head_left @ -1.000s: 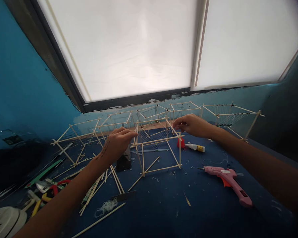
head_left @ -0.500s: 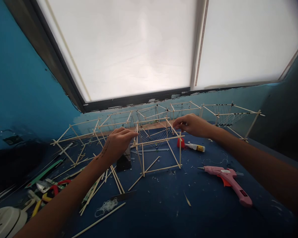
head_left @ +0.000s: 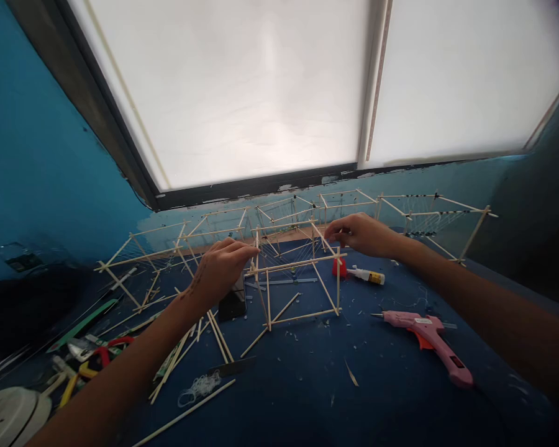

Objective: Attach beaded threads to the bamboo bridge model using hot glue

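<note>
A box-shaped frame of thin wooden sticks (head_left: 302,266) stands on the dark blue table, with fine clear strands strung across its upper part. On its left side, my left hand (head_left: 230,257) is closed, fingertips pinching the upper left stick. At the right, my right hand (head_left: 356,234) has its fingers curled together at the frame's upper right stick; whether a strand lies between those fingertips is too small to tell. Just below my right hand are a red cap-like piece (head_left: 339,268) and a small white glue bottle (head_left: 369,275) with a yellow label.
More stick frames (head_left: 447,214) line the wall under the window. A pink glue gun (head_left: 428,338) lies at right. To the left are loose sticks (head_left: 179,360), a phone (head_left: 233,303), a blade (head_left: 233,366), tangled clear strands (head_left: 200,388), pliers (head_left: 86,360) and a white power strip (head_left: 13,416).
Almost nothing differs. Both hands stay at the same sides of the stick frame, with only a very slight shift of the fingers.
</note>
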A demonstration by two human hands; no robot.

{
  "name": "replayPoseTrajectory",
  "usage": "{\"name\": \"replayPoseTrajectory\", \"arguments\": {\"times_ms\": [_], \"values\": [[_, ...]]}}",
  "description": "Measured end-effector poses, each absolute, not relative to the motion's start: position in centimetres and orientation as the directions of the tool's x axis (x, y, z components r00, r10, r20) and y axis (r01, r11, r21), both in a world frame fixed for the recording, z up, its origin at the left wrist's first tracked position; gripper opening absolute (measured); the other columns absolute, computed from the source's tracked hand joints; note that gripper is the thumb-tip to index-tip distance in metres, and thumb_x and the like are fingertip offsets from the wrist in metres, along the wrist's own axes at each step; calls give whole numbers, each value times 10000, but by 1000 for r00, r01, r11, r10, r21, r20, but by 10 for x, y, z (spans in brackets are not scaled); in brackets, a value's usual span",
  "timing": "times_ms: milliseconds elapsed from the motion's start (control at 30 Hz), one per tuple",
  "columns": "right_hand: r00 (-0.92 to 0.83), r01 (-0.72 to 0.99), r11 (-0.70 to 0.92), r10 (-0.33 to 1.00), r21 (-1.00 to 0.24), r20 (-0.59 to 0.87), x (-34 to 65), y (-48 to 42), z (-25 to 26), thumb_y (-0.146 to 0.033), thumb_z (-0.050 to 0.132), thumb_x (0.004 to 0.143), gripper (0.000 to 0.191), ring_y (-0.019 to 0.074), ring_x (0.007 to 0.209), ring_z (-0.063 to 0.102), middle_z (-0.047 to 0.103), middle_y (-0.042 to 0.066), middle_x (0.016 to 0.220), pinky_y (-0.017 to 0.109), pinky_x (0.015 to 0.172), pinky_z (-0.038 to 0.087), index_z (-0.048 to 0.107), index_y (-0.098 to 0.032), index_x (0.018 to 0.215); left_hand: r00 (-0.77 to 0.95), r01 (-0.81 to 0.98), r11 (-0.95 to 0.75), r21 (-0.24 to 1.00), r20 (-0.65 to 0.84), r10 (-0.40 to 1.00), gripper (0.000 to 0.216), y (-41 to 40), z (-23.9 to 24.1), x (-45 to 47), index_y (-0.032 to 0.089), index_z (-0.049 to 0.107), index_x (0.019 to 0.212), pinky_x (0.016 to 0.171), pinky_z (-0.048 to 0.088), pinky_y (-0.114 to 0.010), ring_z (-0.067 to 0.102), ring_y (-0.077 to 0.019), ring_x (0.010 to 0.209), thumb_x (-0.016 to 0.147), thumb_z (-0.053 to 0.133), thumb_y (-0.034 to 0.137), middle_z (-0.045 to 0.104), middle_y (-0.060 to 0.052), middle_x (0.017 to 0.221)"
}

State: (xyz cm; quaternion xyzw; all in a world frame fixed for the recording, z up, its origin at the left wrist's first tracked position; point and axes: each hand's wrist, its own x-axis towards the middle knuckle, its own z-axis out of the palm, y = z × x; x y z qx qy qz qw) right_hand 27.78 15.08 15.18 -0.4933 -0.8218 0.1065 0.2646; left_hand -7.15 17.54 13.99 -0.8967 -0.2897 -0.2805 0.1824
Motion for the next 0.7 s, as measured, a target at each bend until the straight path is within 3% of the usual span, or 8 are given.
{"name": "replayPoseTrajectory", "arguments": {"times_ms": [700], "values": [[-378, 751, 505, 857, -426, 349, 280, 154, 146, -202, 542, 919, 245, 168, 768, 722, 790, 47, 930, 273, 634, 534, 772, -232, 1000, 669, 604, -772, -196, 651, 358, 326, 177, 135, -75, 145, 768, 1049, 719, 565, -357, 690, -233, 875, 1029, 468, 269, 795, -87, 966]]}}
